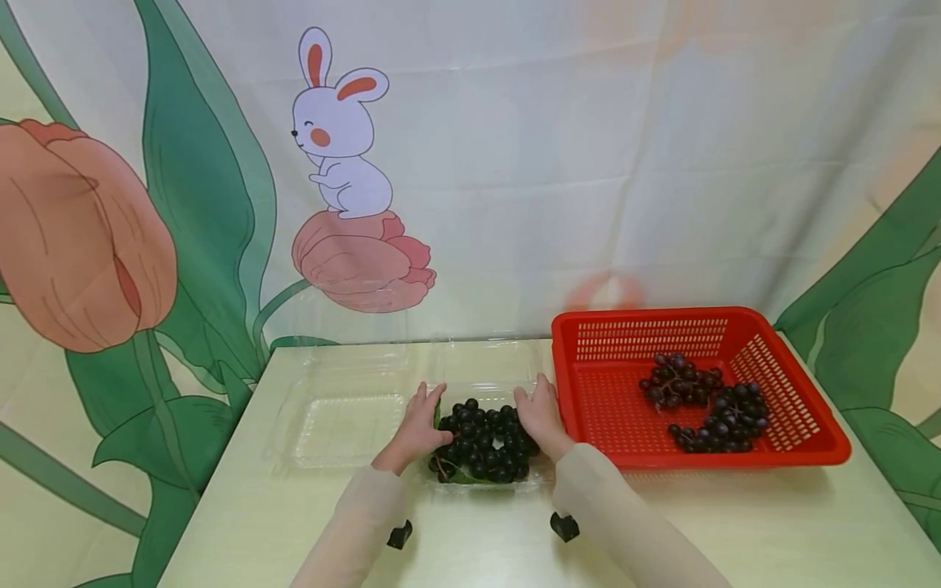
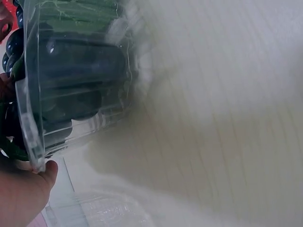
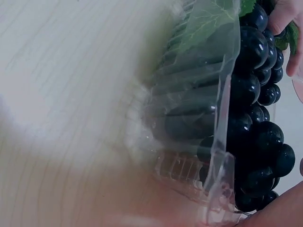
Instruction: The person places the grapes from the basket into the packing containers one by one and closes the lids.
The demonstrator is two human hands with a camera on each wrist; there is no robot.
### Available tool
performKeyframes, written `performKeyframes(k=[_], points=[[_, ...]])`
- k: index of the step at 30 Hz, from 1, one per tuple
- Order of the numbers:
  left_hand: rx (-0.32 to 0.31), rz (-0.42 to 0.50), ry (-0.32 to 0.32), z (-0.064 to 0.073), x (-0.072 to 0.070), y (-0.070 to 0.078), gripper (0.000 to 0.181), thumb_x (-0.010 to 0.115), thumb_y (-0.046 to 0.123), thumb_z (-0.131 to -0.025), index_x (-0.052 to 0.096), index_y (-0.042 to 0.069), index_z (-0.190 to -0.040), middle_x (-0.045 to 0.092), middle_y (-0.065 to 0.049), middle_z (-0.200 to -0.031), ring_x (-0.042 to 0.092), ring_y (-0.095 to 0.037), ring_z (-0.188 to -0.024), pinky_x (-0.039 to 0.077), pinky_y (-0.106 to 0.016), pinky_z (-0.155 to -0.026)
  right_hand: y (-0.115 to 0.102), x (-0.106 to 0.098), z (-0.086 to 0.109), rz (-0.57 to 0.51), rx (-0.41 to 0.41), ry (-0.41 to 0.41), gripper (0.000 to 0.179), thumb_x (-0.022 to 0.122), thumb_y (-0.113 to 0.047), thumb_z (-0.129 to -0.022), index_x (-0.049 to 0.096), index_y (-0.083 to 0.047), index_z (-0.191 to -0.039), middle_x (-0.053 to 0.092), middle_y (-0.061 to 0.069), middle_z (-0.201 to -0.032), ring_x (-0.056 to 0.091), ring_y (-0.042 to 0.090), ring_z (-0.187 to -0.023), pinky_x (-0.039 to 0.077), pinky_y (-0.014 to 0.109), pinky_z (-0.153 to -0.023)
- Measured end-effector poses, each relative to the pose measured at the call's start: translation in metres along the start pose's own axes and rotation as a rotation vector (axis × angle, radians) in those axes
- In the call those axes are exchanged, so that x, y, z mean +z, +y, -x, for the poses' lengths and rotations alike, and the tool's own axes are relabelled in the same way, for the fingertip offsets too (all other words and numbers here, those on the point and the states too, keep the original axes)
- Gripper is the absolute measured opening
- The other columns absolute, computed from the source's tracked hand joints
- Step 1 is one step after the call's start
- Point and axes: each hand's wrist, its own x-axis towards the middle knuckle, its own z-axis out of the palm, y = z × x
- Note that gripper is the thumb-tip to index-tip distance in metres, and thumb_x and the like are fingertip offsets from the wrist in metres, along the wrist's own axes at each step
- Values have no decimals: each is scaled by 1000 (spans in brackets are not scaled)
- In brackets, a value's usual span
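A clear plastic clamshell box point(image 1: 532, 482) stands in front of me, filled with dark grapes point(image 1: 479, 445) and some green leaves point(image 3: 248, 6). The grapes rise above the rim in the right wrist view. My left hand point(image 1: 417, 425) lies at the box's left side, thumb over the fruit. One of its fingertips point(image 2: 49, 172) touches the outside of the rim in the left wrist view. At the right side, my right hand point(image 1: 542, 415) rests along the grapes and box edge, fingers extended; its fingertips are partly hidden in its own wrist view.
A second clear clamshell box point(image 1: 345, 429) lies open to the left. To the right, a red plastic basket point(image 1: 603, 408) holds two bunches of dark grapes point(image 1: 724, 420). Behind the table point(image 1: 478, 547) hangs a printed cloth point(image 1: 515, 204).
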Motion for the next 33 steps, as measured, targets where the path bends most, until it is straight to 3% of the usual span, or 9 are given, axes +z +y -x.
performKeyframes(k=[9,16,21,26,33], points=[[30,26,22,3,1,-2,79,63,1,-73,23,13,-140,0,-19,-147,4,-38,-134,32,-54,-95,-4,-1,-9,-67,71,-4,59,38,-30,-93,18,3,-137,25,22,-140,24,34,-129,20,47,-106],[30,27,7,3,-1,2,77,65,12,-76,22,14,-141,-1,-20,-147,5,-40,-133,28,-58,-96,-8,-7,-14,-144,98,-29,63,31,-41,-93,15,-2,-139,21,19,-143,21,33,-131,18,49,-106],[-20,96,-19,0,-5,7,72,57,31,-84,17,16,-142,-5,-19,-147,0,-41,-134,19,-62,-98,-9,-8,-15,-157,95,-28,64,31,-43,-93,14,-2,-140,19,18,-144,20,32,-131,19,48,-106],[-100,171,5,-8,-8,13,71,40,49,-89,13,13,-143,-5,-19,-147,1,-40,-134,14,-59,-102,-10,-8,-16,-193,106,-21,65,30,-44,-93,13,-3,-140,17,17,-145,19,31,-132,18,48,-106],[-187,223,69,-20,-7,11,72,28,49,-92,2,5,-142,4,-19,-148,8,-34,-135,15,-50,-106,-12,-7,-17,-228,134,-9,66,31,-48,-92,13,-8,-141,16,12,-146,19,29,-132,19,50,-106]])
